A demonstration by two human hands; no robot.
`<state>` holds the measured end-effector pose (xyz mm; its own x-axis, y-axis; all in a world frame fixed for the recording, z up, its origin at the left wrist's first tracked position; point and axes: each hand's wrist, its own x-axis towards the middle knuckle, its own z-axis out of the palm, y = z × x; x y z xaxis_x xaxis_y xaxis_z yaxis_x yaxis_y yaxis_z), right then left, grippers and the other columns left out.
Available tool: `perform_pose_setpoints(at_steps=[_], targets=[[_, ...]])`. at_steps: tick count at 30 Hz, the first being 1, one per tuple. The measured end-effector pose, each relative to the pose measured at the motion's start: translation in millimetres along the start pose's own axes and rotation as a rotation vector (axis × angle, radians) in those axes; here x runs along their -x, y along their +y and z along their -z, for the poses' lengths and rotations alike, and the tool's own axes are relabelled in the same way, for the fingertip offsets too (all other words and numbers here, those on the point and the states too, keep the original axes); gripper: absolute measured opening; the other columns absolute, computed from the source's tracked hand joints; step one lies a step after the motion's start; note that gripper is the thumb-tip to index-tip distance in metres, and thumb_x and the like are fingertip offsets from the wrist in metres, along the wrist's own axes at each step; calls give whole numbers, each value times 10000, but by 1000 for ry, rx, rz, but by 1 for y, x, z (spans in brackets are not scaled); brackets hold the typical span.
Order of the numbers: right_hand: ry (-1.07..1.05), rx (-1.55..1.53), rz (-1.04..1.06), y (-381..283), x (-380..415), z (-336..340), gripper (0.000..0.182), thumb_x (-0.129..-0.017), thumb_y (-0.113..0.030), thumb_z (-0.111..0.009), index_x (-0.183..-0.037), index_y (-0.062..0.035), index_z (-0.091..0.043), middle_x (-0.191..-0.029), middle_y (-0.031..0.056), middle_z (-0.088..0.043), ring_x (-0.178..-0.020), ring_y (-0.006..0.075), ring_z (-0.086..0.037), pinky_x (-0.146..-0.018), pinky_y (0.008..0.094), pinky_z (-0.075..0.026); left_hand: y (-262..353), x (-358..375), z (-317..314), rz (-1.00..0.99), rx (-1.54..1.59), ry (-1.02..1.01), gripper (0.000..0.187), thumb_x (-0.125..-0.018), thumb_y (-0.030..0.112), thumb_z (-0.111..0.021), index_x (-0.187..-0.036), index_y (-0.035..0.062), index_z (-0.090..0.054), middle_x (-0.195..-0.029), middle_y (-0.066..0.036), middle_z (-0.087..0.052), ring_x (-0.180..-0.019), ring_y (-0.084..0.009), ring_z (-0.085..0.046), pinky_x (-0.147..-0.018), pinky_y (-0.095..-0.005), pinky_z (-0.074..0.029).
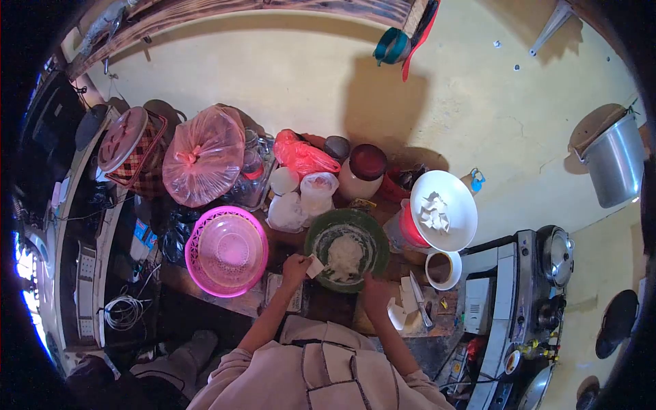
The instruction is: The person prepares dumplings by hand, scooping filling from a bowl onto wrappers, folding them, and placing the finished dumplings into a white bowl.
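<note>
My left hand [296, 268] is closed on a flat, whitish rectangular piece [315, 266] at the left rim of a green bowl [318, 233]. Inside that bowl sits a heap of pale, flour-like mixture [345, 254], with white smears on the walls around it. My right hand [373, 292] is at the bowl's lower right rim; its fingers are too dark and small to make out. To its right, a knife [421, 301] lies on a board beside pale cut pieces [408, 295]. A white bowl [462, 231] farther right contains several white pieces [434, 213].
Left of the green bowl stands a pink basket [193, 272]. Bagged goods [203, 154] and a jar with a dark red lid [362, 184] line the wall. A cup of brown liquid [439, 268] sits below the white bowl. A stove [526, 287] is at right.
</note>
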<state>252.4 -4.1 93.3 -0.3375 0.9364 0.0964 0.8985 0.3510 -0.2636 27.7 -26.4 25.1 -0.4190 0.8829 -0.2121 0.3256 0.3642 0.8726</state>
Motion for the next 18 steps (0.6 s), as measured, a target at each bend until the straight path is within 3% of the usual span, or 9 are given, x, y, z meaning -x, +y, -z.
perform_pose_setpoints(at_steps=[5, 8, 10, 13, 14, 17, 18], targets=[[95, -34, -24, -2, 2, 12, 225, -671, -68, -501, -892, -98, -526, -744, 154, -567, -684, 357, -559, -558, 459, -424, -2, -4, -1, -10, -34, 18, 280, -741, 248, -600, -737, -31, -613, -739, -142, -572, -696, -236, -595, -588, -337, -454], [33, -13, -7, 17, -2, -17, 233, -682, -81, -505, -911, -109, -534, -751, 157, -578, -690, 352, -572, -572, 457, -437, 1, -4, 1, 200, 169, -126, 256, -754, 214, -598, -749, -41, -602, -743, -117, -556, -691, -210, -598, -544, -326, -480], [24, -16, -7, -4, -11, 30, 231, -701, -94, -497, -928, -114, -539, -748, 157, -583, -695, 343, -579, -581, 453, -446, 23, 6, 8, 162, 183, -54, 235, -768, 186, -588, -758, -48, -599, -773, -102, -542, -691, -199, -598, -521, -319, -502], [-187, -119, -281, -17, -27, 57, 225, -728, -121, -483, -945, -121, -540, -753, 152, -586, -705, 331, -588, -591, 448, -457, 12, 6, 1, 218, 381, -60, 218, -783, 163, -578, -776, -54, -592, -824, -90, -521, -699, -197, -595, -515, -318, -527], [-177, -55, -249, -12, -27, 47, 225, -732, -125, -478, -948, -121, -540, -753, 153, -586, -709, 327, -590, -590, 448, -458, 3, 3, -3, 253, 476, -79, 214, -788, 158, -576, -782, -56, -589, -841, -88, -514, -703, -199, -594, -517, -320, -535], [-146, 73, -137, -1, -24, 1, 223, -741, -132, -470, -952, -120, -539, -754, 152, -587, -714, 319, -595, -584, 445, -460, 23, 8, 5, 178, 234, -48, 242, -792, 181, -578, -813, -60, -583, -861, -98, -513, -701, -199, -593, -513, -322, -532], [-132, 78, -96, -1, -18, -7, 220, -740, -130, -470, -949, -120, -539, -754, 150, -587, -713, 317, -595, -580, 442, -460, 14, 5, 2, 191, 291, -49, 244, -795, 183, -575, -818, -60, -582, -854, -98, -515, -700, -197, -592, -514, -322, -533]])
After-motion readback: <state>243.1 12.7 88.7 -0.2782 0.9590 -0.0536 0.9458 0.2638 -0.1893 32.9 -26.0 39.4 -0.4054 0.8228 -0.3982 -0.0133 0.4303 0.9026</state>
